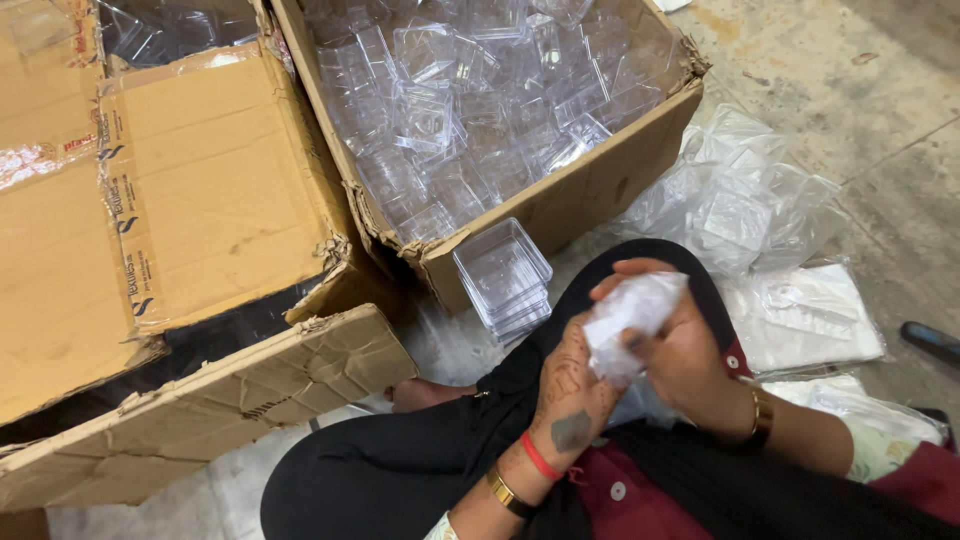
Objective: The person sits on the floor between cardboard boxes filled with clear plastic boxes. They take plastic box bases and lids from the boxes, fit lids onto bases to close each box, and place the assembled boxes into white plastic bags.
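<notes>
Tight quarters here: a cardboard box (560,200) brimming with clear plastic containers (450,110) crowds in just ahead of the knees, a second carton (190,200) with its flaps hanging presses in from the left, and the only open concrete floor (860,80) lies off to the right. A small stack of clear trays (503,280) sits just beside the box corner. Over the lap, the left hand (570,385) and right hand (690,355) both curl closed around a crumpled clear plastic bag (630,320), fingers pinching it between them.
</notes>
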{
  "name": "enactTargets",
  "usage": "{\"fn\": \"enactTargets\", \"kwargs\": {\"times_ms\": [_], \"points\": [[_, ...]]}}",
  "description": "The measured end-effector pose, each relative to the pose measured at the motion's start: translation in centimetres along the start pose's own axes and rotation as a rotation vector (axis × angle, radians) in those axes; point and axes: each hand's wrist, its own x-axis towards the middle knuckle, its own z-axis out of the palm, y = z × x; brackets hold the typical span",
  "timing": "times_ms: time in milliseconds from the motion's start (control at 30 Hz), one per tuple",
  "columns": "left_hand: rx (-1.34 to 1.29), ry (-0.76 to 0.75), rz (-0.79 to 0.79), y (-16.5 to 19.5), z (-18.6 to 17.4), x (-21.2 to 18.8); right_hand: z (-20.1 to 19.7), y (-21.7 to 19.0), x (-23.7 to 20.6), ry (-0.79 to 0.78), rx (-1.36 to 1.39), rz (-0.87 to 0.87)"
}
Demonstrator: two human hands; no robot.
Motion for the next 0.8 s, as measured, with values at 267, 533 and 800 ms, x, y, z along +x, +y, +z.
{"fn": "enactTargets", "kwargs": {"times_ms": [267, 533, 800], "points": [[-0.243, 0.072, 0.004, -0.2, 0.3, -0.2, -0.7, 2.2, -0.6, 0.171, 0.107, 0.107], [-0.411, 0.125, -0.013, -1.7, 1.1, 0.0, -1.1, 2.4, -0.7, 0.058, 0.009, 0.065], [0.183, 0.234, 0.241, -2.1, 0.5, -0.8, -3.0, 4.3, -0.9, 0.054, -0.148, -0.033]]}}
